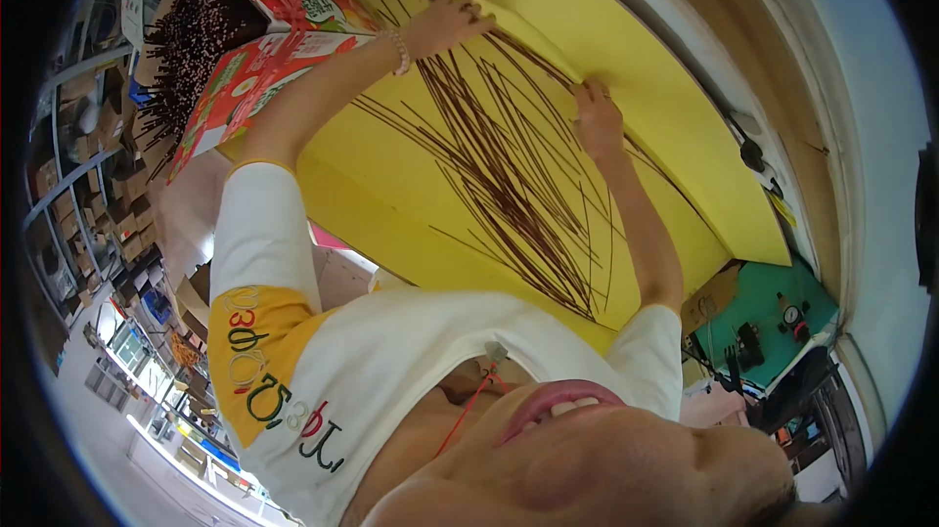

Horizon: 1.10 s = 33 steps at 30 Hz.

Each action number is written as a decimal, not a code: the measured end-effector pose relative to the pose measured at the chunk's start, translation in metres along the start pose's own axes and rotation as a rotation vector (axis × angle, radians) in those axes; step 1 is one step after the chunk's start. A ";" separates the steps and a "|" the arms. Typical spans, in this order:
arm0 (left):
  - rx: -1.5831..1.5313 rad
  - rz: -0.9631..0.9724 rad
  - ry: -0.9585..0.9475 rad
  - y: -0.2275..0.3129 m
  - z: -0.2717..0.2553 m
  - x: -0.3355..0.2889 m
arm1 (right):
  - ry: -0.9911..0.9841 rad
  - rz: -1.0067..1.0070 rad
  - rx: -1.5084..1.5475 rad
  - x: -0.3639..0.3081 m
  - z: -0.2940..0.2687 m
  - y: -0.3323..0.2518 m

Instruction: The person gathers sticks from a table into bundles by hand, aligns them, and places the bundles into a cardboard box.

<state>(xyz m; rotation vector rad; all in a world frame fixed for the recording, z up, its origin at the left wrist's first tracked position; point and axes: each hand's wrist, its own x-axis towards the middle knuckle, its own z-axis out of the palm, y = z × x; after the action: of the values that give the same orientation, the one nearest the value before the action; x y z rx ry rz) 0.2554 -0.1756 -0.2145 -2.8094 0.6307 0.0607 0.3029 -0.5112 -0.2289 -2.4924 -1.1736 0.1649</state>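
Many thin dark brown sticks lie loosely crossed on a yellow board. A narrow row of the same sticks runs along the far side, at the foot of a raised yellow panel. My left hand, with a beaded bracelet at the wrist, is at the far left end of this row, its fingers curled down over the sticks. Farther right along the row, my right hand has its fingers bent and closed on the sticks. The fingertips of both hands are partly hidden.
A red printed carton packed with upright brown stick ends stands at the left. Right of the board is a green surface with a pressure gauge. Shelves with boxes stand farther left.
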 end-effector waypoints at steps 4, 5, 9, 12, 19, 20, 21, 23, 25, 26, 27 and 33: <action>-0.317 0.237 -0.065 0.069 0.000 -0.023 | -0.158 0.047 0.022 -0.037 -0.042 0.016; -0.350 0.293 -0.180 0.090 -0.016 -0.025 | -0.161 0.059 0.020 -0.054 -0.047 0.025; -0.542 0.451 -0.116 0.201 -0.031 -0.049 | -0.458 0.286 0.075 -0.104 -0.056 0.029; -0.777 0.363 0.035 0.260 -0.041 -0.069 | -0.279 0.323 0.141 -0.114 -0.049 0.023; -0.569 -0.168 0.239 0.164 -0.019 0.023 | 0.027 0.421 -0.063 -0.132 -0.028 0.043; -0.485 -0.250 -0.088 0.138 -0.028 0.041 | 0.024 0.450 -0.074 -0.141 -0.024 0.048; -0.318 -0.263 -0.039 0.123 -0.014 0.038 | 0.040 0.475 -0.093 -0.144 -0.021 0.051; -0.131 -0.210 -0.017 0.099 0.013 0.033 | 0.062 0.521 -0.127 -0.147 -0.019 0.061; -0.202 -0.167 0.010 0.096 0.027 0.019 | 0.128 0.415 -0.046 -0.150 -0.016 0.067; -0.211 -0.149 0.032 0.097 0.030 0.020 | 0.127 0.404 -0.046 -0.156 -0.004 0.077; -0.221 -0.140 0.039 0.101 0.027 0.018 | 0.130 0.416 -0.046 -0.155 -0.002 0.077; -0.259 0.040 -0.229 0.135 0.011 -0.025 | 0.100 0.264 -0.210 -0.160 0.018 0.089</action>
<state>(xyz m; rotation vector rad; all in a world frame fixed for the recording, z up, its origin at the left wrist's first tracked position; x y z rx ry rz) 0.1757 -0.2802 -0.2558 -2.9709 0.6657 0.4983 0.2592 -0.6797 -0.2888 -2.7981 -0.8568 -0.0144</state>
